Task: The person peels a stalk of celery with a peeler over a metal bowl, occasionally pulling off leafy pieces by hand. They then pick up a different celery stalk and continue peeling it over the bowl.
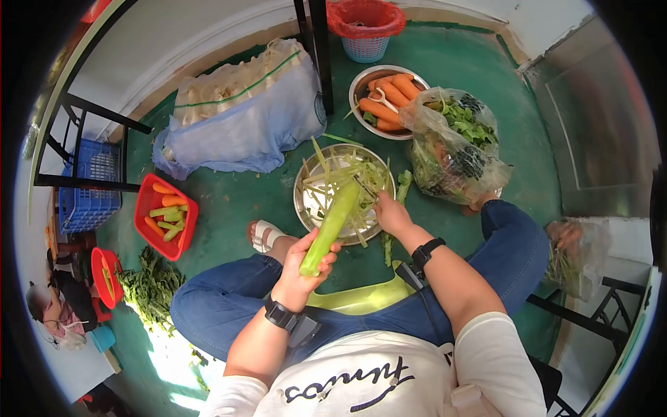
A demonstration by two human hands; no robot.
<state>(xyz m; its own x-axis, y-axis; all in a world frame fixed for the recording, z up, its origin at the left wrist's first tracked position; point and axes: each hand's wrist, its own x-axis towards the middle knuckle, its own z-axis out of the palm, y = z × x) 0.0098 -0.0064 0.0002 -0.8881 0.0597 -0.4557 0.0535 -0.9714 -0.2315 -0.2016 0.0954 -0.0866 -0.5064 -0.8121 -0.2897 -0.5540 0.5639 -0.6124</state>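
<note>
My left hand (310, 260) is wrapped round the lower end of a thick light-green stem (335, 224), which slants up over a metal bowl (303, 217). My right hand (392, 214) is closed on a small tool (366, 187), partly hidden, at the stem's upper part. Thin green peelings (332, 169) lie in the bowl and stick out over its rim. Just right of the bowl are unpeeled green stems (403, 187) on the floor. A light-green stem or piece (368, 297) spans my lap.
Beyond are a bowl of carrots (383, 111), a plastic bag of greens (455, 149), a wrapped bundle (240, 125) and a lined basket (366, 47). At left stand a red basin (142, 221), a blue crate (94, 170) and leaves (151, 281). Another person (66, 306) is at far left.
</note>
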